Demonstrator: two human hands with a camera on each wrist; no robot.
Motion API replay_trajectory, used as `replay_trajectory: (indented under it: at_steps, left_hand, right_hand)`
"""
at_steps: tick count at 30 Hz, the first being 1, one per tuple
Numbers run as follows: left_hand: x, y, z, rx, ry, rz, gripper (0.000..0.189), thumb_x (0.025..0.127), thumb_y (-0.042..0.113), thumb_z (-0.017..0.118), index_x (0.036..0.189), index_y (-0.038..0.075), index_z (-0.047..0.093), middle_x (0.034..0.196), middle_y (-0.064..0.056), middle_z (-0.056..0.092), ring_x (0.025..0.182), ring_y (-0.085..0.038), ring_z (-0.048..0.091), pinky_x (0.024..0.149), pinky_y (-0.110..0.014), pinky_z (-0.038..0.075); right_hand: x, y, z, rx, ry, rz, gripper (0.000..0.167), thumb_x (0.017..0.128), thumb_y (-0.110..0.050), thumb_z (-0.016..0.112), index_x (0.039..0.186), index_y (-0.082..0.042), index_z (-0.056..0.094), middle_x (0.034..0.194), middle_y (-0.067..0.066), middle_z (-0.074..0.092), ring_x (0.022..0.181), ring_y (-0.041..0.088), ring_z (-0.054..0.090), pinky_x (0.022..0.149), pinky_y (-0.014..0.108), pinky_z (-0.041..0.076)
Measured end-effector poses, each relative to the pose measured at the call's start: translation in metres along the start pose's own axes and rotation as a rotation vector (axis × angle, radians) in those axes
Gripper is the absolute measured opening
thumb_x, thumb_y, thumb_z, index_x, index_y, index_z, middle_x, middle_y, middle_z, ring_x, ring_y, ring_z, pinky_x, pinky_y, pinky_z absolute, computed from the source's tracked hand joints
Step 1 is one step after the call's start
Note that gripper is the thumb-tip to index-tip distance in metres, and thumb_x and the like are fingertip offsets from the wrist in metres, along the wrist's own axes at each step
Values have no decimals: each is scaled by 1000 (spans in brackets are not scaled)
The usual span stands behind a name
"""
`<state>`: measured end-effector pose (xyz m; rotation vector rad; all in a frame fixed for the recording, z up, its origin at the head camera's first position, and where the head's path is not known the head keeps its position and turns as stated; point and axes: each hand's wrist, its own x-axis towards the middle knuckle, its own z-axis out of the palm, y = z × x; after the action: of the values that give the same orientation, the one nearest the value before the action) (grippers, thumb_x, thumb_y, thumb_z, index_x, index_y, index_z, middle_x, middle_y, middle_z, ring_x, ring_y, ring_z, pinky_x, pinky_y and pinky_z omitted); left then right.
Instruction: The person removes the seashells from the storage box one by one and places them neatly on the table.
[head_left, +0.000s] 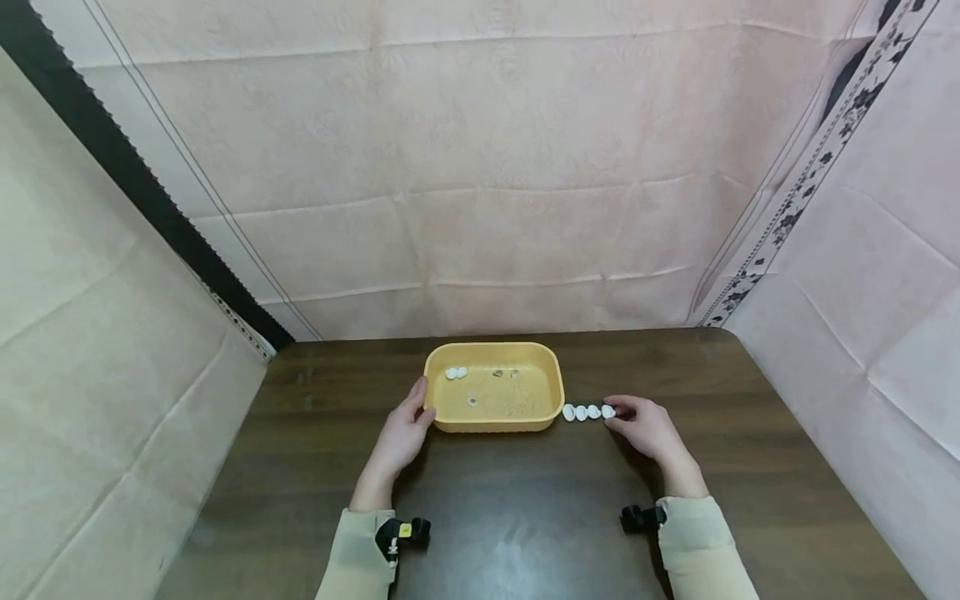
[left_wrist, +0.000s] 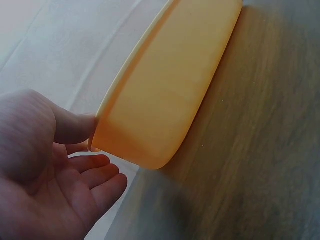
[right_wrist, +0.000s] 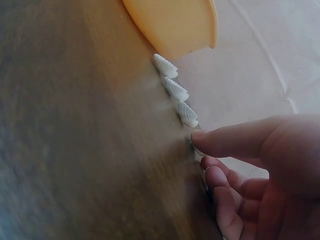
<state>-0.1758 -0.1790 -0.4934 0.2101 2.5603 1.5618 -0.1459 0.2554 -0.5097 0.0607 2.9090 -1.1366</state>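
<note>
A yellow plastic tray [head_left: 498, 427] stands on the table, with my left hand [head_left: 401, 433] at its left end. In the left wrist view the thumb and index finger pinch the tray's rim [left_wrist: 131, 62], while the other fingers are held below it. Right of the tray, several white ribbed seashells [right_wrist: 176, 90] lie in a row on the tabletop. My right hand [head_left: 645, 429] pinches the rightmost seashell [head_left: 608, 412] between thumb and fingers at the row's end. That shell is mostly hidden by the thumb in the right wrist view.
Inside the tray lie two white shells [head_left: 456, 372] at the upper left, a few small pieces [head_left: 498, 373] and sandy grains. The brown wooden table [head_left: 337, 467] meets pale cloth hangings [head_left: 480, 208] at the back and both sides.
</note>
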Motion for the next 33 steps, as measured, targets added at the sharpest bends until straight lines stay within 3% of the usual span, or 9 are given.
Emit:
replay_trajectory:
  at_steps: [6,14,20,24,28,33]
  left_hand:
    - [0,3,3,-4,1,17,62,114,13,51,169,6,24,177,-14,19,162,-31,18,129,-54,19]
    - [1,6,2,-3,2,11,62,114,13,51,169,7,24,177,-14,19,162,-30,18,130,-53,18]
    - [0,4,2,3,2,14,61,114,13,50,169,6,25,177,-14,20,162,-30,19,130,-53,18]
    - [-1,2,1,8,4,-1,62,114,14,51,169,7,25,176,-14,21,162,-30,20,130,-53,19]
    - [-1,1,1,2,7,-6,62,113,13,51,169,7,26,176,-14,21,162,-30,19,130,-54,19]
    - [0,0,2,-20,8,1,61,114,12,51,169,7,25,177,-13,20,162,-29,18,130,-52,18]
  right_hand:
    - [-3,2,-9,22,-9,-7,38,99,-19,79,134,-4,72,112,12,74,102,30,70,88,49,56]
    - [-2,-6,-23,92,6,-28,41,106,-23,69,142,-2,66,126,18,72,104,31,71,83,42,60]
    - [2,-31,-18,150,125,-104,38,108,-26,68,138,-4,70,127,16,74,114,34,71,92,49,59]
    - [12,-63,-1,231,163,-169,32,106,-23,70,133,-6,74,122,12,77,110,30,72,92,43,58]
    - [25,-102,21,339,99,-237,29,104,-18,72,130,-6,76,118,9,78,99,28,73,83,33,60]
    - [43,-141,51,392,-97,-279,30,104,-17,72,132,-4,75,117,10,76,93,20,72,78,34,63]
